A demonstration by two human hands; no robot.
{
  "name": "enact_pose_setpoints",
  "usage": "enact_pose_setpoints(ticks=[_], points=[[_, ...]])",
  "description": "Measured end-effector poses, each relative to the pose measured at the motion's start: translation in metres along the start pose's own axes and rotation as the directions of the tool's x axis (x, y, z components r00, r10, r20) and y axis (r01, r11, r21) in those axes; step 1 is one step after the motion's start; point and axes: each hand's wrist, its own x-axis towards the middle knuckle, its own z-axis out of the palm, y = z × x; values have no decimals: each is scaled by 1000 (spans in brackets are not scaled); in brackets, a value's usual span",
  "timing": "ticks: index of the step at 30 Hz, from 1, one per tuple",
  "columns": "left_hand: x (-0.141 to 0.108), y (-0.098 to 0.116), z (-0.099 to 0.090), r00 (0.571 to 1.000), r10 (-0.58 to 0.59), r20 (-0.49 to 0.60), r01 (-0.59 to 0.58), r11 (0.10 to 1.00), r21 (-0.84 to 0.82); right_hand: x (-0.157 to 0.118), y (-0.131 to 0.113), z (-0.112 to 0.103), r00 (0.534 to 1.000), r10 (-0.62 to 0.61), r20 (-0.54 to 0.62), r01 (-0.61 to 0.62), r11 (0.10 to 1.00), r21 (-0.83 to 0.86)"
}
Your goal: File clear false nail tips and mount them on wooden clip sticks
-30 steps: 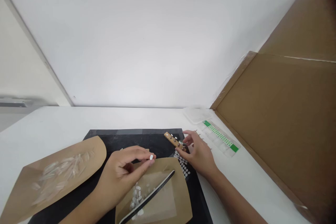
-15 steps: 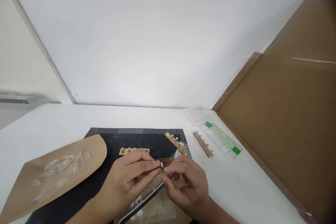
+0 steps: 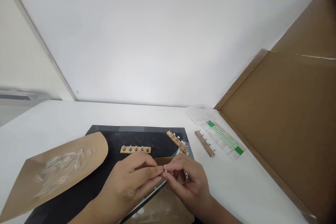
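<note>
In the lower middle, my left hand (image 3: 135,178) pinches a small metal piece with a white tip (image 3: 165,170), largely covered by the fingers. My right hand (image 3: 186,178) meets it from the other side, thumb and forefinger closed on the white end. The fingertips of both hands touch or nearly touch. Below them lies a brown tray (image 3: 168,204) with a dark strip (image 3: 144,201) across it and some white bits. Just beyond the hands, a wooden strip with a row of metal posts (image 3: 135,149) rests on a black mat (image 3: 112,138).
A second post strip (image 3: 177,142) lies on small white pieces at the mat's right edge, a third (image 3: 204,143) on the white table. Right of it are a clear case with a green label (image 3: 225,138) and a cardboard wall (image 3: 283,119). Clear slivers fill a brown sheet (image 3: 97,143) at left.
My right hand has moved left, closing the gap to my left fingertips, and its fingers now meet the small piece. The view has shifted slightly.
</note>
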Motion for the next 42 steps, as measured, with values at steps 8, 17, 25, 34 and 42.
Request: enact_pose_setpoints(ticks=[8,17,25,34,42], points=[[-2,-4,1,1000,-27,1,26,999,33,3,-2,-6,993,-51,110,49,999,21],[-3,-1,0,997,-31,72,27,998,51,-1,0,-6,994,-84,75,88,994,-64],[1,0,1,1000,-12,28,13,999,-40,1,-1,-8,996,-51,80,52,999,-16],[9,10,4,984,-176,-2,163,913,-373,2,-3,-7,990,65,129,-93,969,229],[10,5,7,995,-94,-22,85,959,-270,0,-3,-3,973,181,146,-220,920,326]])
